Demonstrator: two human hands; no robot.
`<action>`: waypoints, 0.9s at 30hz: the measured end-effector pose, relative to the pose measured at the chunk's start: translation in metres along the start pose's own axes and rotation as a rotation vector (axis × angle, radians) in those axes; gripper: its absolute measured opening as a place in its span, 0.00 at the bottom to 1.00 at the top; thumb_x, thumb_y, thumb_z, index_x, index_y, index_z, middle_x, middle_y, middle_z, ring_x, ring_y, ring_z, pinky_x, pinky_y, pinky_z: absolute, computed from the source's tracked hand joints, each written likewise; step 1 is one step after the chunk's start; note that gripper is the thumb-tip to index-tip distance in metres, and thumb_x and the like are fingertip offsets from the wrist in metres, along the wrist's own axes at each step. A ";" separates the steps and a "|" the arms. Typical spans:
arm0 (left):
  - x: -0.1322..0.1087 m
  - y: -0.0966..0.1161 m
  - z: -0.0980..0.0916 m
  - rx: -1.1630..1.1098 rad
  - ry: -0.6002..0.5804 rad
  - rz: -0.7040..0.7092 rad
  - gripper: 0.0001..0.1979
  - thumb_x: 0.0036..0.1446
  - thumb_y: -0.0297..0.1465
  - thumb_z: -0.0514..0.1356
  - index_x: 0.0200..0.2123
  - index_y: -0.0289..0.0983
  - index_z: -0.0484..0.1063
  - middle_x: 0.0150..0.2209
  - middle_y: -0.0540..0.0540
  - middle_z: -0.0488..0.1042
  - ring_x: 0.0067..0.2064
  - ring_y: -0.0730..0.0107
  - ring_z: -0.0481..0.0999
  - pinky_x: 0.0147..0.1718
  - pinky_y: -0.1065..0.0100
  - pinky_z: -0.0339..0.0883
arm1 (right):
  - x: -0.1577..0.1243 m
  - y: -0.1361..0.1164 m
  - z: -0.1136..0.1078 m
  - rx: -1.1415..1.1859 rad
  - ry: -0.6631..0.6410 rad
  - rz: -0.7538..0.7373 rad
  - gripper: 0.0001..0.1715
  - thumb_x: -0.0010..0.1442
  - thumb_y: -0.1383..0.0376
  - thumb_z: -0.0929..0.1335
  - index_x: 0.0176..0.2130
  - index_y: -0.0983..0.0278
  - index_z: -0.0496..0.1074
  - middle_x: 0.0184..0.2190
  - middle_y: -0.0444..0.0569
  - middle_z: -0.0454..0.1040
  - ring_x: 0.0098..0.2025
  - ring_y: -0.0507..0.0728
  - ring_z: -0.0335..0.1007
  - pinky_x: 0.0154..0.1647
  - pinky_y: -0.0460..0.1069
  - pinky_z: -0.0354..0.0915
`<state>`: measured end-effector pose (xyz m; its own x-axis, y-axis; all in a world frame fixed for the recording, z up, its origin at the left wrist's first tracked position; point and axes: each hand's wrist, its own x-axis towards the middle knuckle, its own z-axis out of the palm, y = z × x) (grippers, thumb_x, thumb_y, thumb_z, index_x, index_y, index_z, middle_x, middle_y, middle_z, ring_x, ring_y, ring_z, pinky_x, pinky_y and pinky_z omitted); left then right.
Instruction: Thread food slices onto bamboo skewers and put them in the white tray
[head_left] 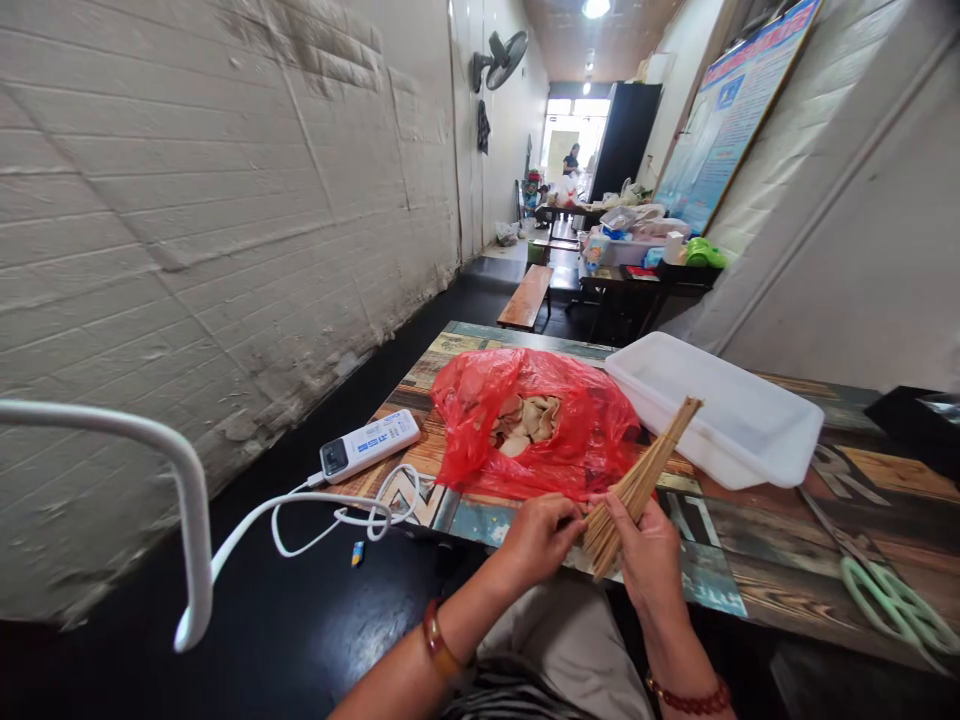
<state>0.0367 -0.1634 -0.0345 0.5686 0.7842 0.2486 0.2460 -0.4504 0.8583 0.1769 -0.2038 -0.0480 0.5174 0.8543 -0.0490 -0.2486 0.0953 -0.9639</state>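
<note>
- A thick, smooth white cable [112, 417] arcs in at far left, loops and plugs into the white power pack.
- A small blue-and-yellow packet [358, 553] lies on the glossy black floor [285, 620].
- The oblong white power pack with a dark display panel [367, 445] rests near the left edge of a worktop patterned like multicoloured wood planks [780, 560].
- A crumpled, translucent red plastic bag [465, 400] lies open on the worktop, showing a heap of pale beige folded pieces [532, 420] within.
- A left hand [544, 535], an amber-toned bangle [442, 645] on its wrist, gathers its fingertips beside the lower end of the sticks; whether its grip has closed on one cannot be told.
- A fanned bundle of thin tan sticks [652, 465] slants up over the worktop's near edge, between the red bag and the tray.
- A right hand [649, 540], wearing dark red beads [690, 700], has its grip closed firmly around that bundle.
- A rectangular, slope-sided white plastic tray [720, 395] sits behind the sticks.
- Metal scissors with pale green handles [868, 563] lie at far right, blades toward the tray.
</note>
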 end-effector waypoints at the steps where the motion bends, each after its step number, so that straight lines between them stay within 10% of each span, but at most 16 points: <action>1: 0.000 0.000 -0.001 0.001 -0.011 0.001 0.10 0.56 0.29 0.56 0.23 0.35 0.68 0.25 0.47 0.70 0.30 0.71 0.68 0.30 0.70 0.57 | 0.000 0.000 0.000 -0.021 0.003 -0.005 0.19 0.47 0.55 0.74 0.35 0.63 0.71 0.28 0.46 0.78 0.29 0.57 0.75 0.27 0.49 0.71; 27: -0.030 0.010 -0.007 0.210 -0.250 0.026 0.06 0.44 0.20 0.53 0.21 0.36 0.59 0.22 0.52 0.62 0.24 0.77 0.59 0.24 0.72 0.48 | 0.014 -0.018 -0.018 -0.028 0.095 -0.083 0.13 0.58 0.52 0.64 0.32 0.59 0.65 0.22 0.44 0.74 0.22 0.56 0.71 0.23 0.50 0.66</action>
<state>0.0164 -0.1885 -0.0303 0.7454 0.6541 0.1287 0.3711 -0.5675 0.7350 0.2032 -0.2030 -0.0357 0.6108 0.7917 0.0078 -0.1796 0.1482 -0.9725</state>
